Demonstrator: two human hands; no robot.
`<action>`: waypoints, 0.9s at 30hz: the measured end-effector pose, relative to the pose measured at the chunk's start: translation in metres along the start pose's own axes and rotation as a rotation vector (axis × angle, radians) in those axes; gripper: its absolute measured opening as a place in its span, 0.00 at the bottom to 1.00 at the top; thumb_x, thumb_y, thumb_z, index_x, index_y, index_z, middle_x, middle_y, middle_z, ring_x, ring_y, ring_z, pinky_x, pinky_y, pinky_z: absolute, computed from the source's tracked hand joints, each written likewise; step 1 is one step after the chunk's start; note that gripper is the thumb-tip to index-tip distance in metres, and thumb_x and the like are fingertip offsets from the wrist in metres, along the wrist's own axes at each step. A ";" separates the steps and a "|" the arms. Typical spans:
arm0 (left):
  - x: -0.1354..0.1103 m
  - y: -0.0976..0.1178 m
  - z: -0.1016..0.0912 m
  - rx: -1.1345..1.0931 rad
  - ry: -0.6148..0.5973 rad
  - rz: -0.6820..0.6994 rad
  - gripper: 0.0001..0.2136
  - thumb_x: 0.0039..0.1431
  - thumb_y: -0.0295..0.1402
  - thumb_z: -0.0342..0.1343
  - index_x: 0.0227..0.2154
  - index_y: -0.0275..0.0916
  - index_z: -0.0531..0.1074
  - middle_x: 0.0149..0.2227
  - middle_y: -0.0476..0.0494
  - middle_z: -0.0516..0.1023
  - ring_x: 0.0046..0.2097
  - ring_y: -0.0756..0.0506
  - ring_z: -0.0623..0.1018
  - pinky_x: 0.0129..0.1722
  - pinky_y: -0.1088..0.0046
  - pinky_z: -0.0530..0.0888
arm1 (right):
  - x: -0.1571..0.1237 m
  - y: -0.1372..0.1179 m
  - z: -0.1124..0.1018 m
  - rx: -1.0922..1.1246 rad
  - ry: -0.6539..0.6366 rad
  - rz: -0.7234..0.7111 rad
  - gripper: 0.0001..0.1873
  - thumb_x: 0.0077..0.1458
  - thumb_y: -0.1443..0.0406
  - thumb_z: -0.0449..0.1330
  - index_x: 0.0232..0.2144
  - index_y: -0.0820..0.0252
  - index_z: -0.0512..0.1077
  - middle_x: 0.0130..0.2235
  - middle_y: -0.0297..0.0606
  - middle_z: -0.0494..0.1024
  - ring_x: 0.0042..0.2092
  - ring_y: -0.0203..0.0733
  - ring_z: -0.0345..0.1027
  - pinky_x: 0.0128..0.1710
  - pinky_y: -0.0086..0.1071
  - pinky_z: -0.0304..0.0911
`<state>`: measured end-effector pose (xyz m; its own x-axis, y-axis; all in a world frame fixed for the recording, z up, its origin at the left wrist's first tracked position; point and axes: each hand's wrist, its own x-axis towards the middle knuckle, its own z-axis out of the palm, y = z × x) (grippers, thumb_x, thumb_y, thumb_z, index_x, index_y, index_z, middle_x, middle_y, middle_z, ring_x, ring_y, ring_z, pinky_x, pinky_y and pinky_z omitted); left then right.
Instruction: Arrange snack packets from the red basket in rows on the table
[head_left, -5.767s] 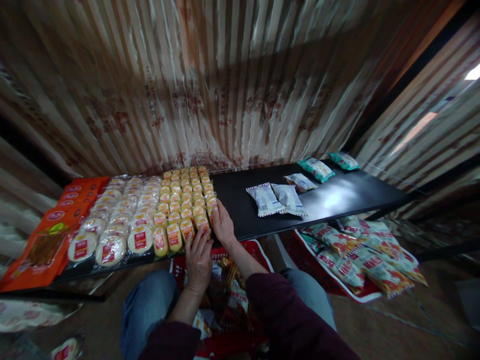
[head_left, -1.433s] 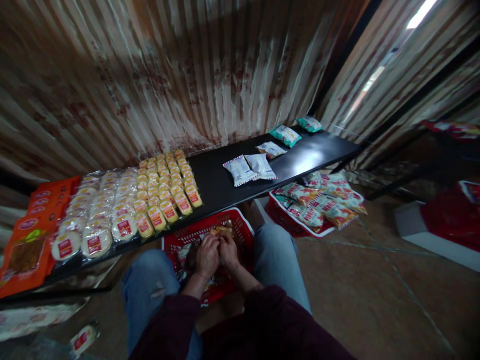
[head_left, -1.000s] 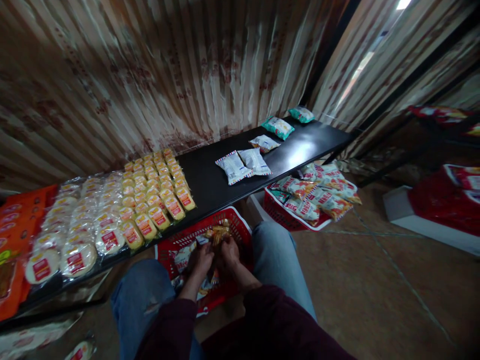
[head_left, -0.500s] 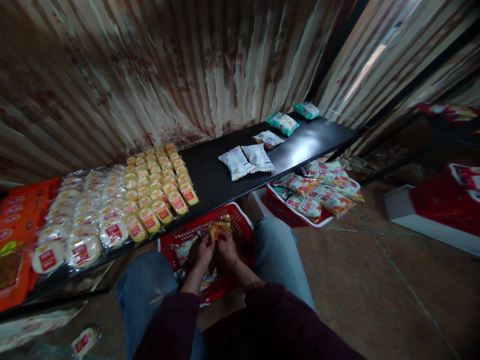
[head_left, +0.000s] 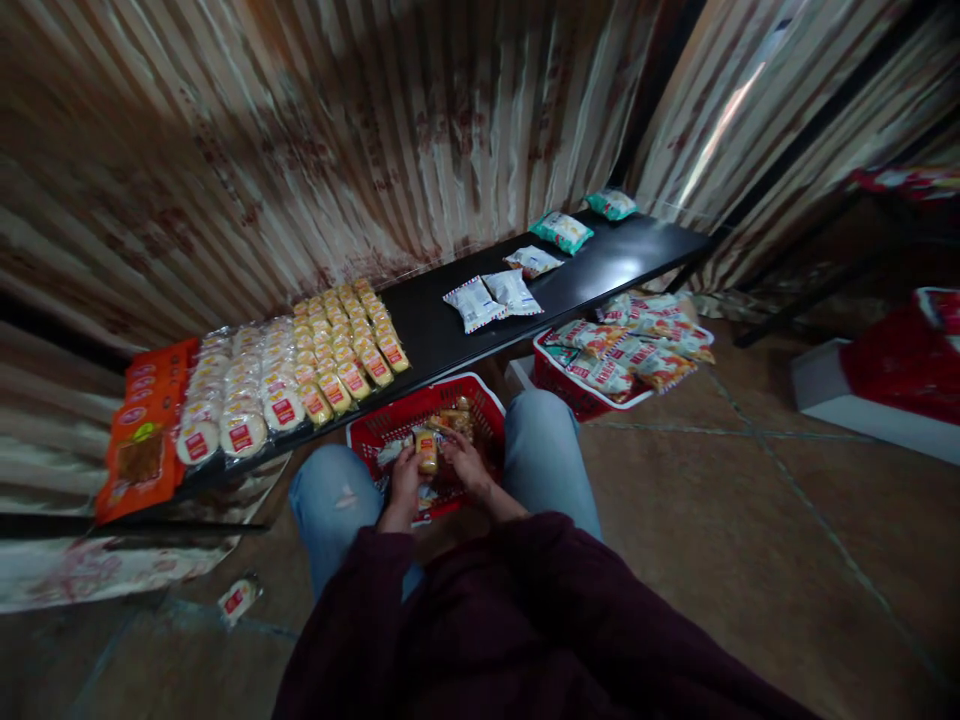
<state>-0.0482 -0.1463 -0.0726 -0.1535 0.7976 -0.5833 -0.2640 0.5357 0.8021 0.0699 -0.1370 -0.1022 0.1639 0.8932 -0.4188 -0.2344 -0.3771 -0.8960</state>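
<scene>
Between my knees, my left hand [head_left: 406, 480] is closed on a small yellow snack cake [head_left: 427, 453] in a clear wrapper with an orange-red label. My right hand [head_left: 466, 463] is just to the right, its fingers curled at a tan-yellow piece that I cannot make out clearly. Both hands are over a red plastic basket [head_left: 484, 388] holding more wrapped snacks. On the black shelf [head_left: 439, 350] ahead, yellow wrapped cakes [head_left: 345, 345] stand in rows. Left of them are rows of round white wrapped cakes [head_left: 244, 430].
Orange packets [head_left: 142, 425] lie at the shelf's left end; white packets [head_left: 474, 303] and green packets [head_left: 562, 231] lie farther right. A second red basket [head_left: 551, 383] holds several snack bags. One wrapped cake [head_left: 239, 598] is on the floor. A curtain [head_left: 375, 150] hangs behind.
My hands have moved slightly apart. The cake both held close together is now upright in my left hand, its label showing. The view has shifted, bringing more of the shelf's left end in.
</scene>
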 end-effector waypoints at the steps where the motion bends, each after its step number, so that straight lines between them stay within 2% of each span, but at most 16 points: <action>1: -0.006 0.002 -0.002 -0.001 -0.018 -0.013 0.18 0.49 0.32 0.59 0.45 0.36 0.70 0.29 0.47 0.76 0.23 0.51 0.74 0.21 0.78 0.67 | -0.005 -0.004 0.000 0.033 -0.026 0.046 0.27 0.42 0.55 0.59 0.47 0.53 0.69 0.25 0.28 0.72 0.25 0.36 0.66 0.26 0.32 0.64; 3: -0.018 0.005 -0.005 -0.011 -0.084 -0.051 0.20 0.51 0.33 0.58 0.48 0.37 0.69 0.31 0.46 0.78 0.22 0.51 0.75 0.21 0.77 0.69 | -0.013 -0.014 0.000 0.068 -0.067 0.113 0.29 0.45 0.56 0.58 0.51 0.52 0.66 0.27 0.29 0.73 0.26 0.37 0.67 0.26 0.32 0.65; 5: -0.026 0.007 -0.007 -0.013 -0.116 -0.079 0.20 0.51 0.31 0.56 0.50 0.37 0.68 0.31 0.45 0.78 0.21 0.51 0.75 0.20 0.77 0.67 | -0.019 -0.021 0.000 0.069 -0.096 0.144 0.27 0.47 0.56 0.58 0.51 0.52 0.66 0.27 0.29 0.73 0.25 0.36 0.66 0.26 0.32 0.64; 10: -0.032 0.004 -0.013 -0.015 -0.074 -0.073 0.18 0.51 0.31 0.57 0.47 0.34 0.71 0.26 0.46 0.77 0.19 0.52 0.72 0.15 0.80 0.57 | -0.031 -0.028 -0.002 0.067 -0.123 0.117 0.13 0.45 0.61 0.62 0.36 0.58 0.73 0.28 0.32 0.76 0.26 0.34 0.66 0.27 0.28 0.63; 13: -0.033 0.004 -0.016 -0.076 -0.020 -0.048 0.16 0.50 0.31 0.58 0.44 0.34 0.71 0.28 0.46 0.77 0.21 0.52 0.73 0.16 0.81 0.58 | -0.033 -0.027 -0.004 0.051 -0.125 0.102 0.08 0.45 0.62 0.62 0.30 0.60 0.73 0.25 0.31 0.75 0.25 0.33 0.65 0.26 0.27 0.62; 16: -0.033 0.007 -0.017 -0.121 0.034 -0.013 0.14 0.50 0.28 0.58 0.42 0.35 0.71 0.31 0.46 0.76 0.25 0.52 0.75 0.19 0.81 0.63 | -0.033 -0.025 -0.005 0.037 -0.123 0.080 0.10 0.42 0.63 0.63 0.30 0.60 0.72 0.23 0.29 0.73 0.24 0.32 0.64 0.25 0.27 0.61; 20: -0.031 0.010 -0.015 -0.267 0.123 0.017 0.14 0.53 0.24 0.54 0.43 0.36 0.69 0.33 0.46 0.75 0.28 0.51 0.76 0.25 0.78 0.70 | -0.033 -0.023 -0.006 0.075 -0.155 0.050 0.18 0.38 0.67 0.62 0.37 0.59 0.72 0.22 0.27 0.73 0.23 0.34 0.65 0.24 0.28 0.61; 24: -0.027 0.008 -0.015 -0.340 0.098 0.067 0.13 0.54 0.24 0.53 0.44 0.38 0.68 0.35 0.45 0.76 0.32 0.50 0.77 0.31 0.76 0.73 | -0.037 -0.023 -0.006 0.136 -0.234 0.003 0.18 0.37 0.66 0.63 0.36 0.61 0.73 0.22 0.29 0.73 0.22 0.35 0.65 0.24 0.30 0.60; 27: -0.025 0.006 -0.014 -0.375 0.081 0.089 0.12 0.54 0.24 0.55 0.42 0.38 0.68 0.36 0.45 0.77 0.34 0.51 0.78 0.37 0.75 0.74 | -0.041 -0.028 -0.007 0.155 -0.263 0.026 0.19 0.33 0.64 0.65 0.34 0.60 0.72 0.25 0.28 0.74 0.25 0.35 0.67 0.27 0.30 0.62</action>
<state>-0.0595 -0.1669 -0.0550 -0.2618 0.8042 -0.5336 -0.5739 0.3148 0.7560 0.0764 -0.1645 -0.0613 -0.0929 0.9239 -0.3712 -0.3818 -0.3774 -0.8437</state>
